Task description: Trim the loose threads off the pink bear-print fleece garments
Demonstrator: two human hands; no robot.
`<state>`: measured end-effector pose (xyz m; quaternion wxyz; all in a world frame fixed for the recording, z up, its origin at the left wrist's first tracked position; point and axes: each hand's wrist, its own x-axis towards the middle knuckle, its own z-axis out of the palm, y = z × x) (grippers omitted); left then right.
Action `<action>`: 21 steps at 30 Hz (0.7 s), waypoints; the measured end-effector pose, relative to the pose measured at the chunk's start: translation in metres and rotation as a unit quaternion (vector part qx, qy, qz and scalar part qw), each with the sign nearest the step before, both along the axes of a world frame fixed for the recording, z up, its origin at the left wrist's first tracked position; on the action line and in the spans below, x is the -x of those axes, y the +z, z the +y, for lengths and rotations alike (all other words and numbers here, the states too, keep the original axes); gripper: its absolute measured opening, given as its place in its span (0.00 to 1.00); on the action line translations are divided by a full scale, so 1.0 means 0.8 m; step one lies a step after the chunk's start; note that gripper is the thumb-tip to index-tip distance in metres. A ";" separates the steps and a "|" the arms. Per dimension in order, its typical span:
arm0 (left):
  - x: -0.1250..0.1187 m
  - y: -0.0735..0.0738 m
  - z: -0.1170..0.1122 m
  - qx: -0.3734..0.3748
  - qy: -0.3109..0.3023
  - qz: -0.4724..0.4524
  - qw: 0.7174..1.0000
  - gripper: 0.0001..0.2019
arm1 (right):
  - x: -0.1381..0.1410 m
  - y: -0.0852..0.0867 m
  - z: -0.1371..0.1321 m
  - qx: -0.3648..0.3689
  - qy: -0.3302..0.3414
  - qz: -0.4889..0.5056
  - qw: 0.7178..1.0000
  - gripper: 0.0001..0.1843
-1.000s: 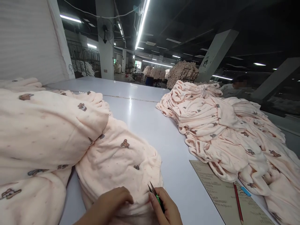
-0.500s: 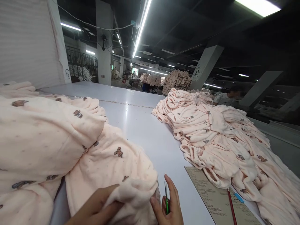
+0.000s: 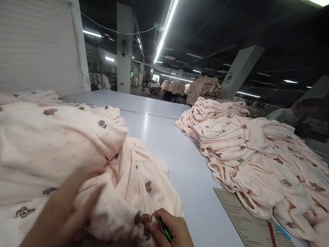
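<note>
A pale pink fleece garment with small bear prints [image 3: 133, 185] lies bunched on the white table [image 3: 159, 137] in front of me. My left hand [image 3: 64, 212] is smeared by motion and lies on the cloth, its fingers wrapped over a fold. My right hand [image 3: 172, 231] is closed round small green-handled snips [image 3: 163, 230], the blades pointing at the garment's edge, thumb and finger pinching the fabric there.
A big heap of the same pink garments [image 3: 51, 144] fills the left. Another pile [image 3: 252, 151] covers the right. A brown card sheet [image 3: 246, 223] with a red pencil [image 3: 271, 238] lies at bottom right. A person sits behind the right pile.
My left hand swung up and left over the cloth, pulling the garment toward me. My right hand closed on the snips and moved to the fabric edge.
</note>
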<state>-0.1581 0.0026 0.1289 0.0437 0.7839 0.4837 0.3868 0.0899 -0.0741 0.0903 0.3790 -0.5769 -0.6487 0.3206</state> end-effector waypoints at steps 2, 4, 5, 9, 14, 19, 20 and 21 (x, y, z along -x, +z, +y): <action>-0.031 -0.007 -0.020 0.002 -0.138 0.027 0.990 0.14 | -0.001 0.010 0.002 0.001 0.006 0.001 1.000 0.22; -0.056 -0.014 -0.033 0.085 -0.215 0.056 0.971 0.06 | -0.001 0.013 0.004 -0.003 -0.004 0.021 1.000 0.21; -0.064 -0.018 -0.036 0.152 -0.231 0.048 0.960 0.06 | -0.001 0.012 0.006 -0.004 -0.015 0.036 0.999 0.20; -0.067 -0.023 -0.034 0.465 -0.264 -0.144 0.832 0.12 | 0.001 -0.002 0.015 0.019 -0.074 0.113 0.991 0.15; -0.064 -0.020 -0.028 0.646 -0.321 -0.386 0.575 0.13 | 0.004 -0.014 0.018 -0.054 -0.115 0.072 0.989 0.11; -0.072 -0.027 -0.029 0.650 -0.300 -0.414 0.562 0.15 | -0.003 0.005 -0.003 -0.117 -0.118 0.005 0.986 0.12; -0.072 -0.027 -0.030 0.646 -0.300 -0.408 0.571 0.16 | -0.004 0.009 -0.009 -0.119 -0.095 -0.016 0.988 0.14; -0.072 -0.026 -0.031 0.641 -0.295 -0.401 0.584 0.18 | -0.003 0.011 -0.015 -0.118 -0.073 -0.043 0.989 0.17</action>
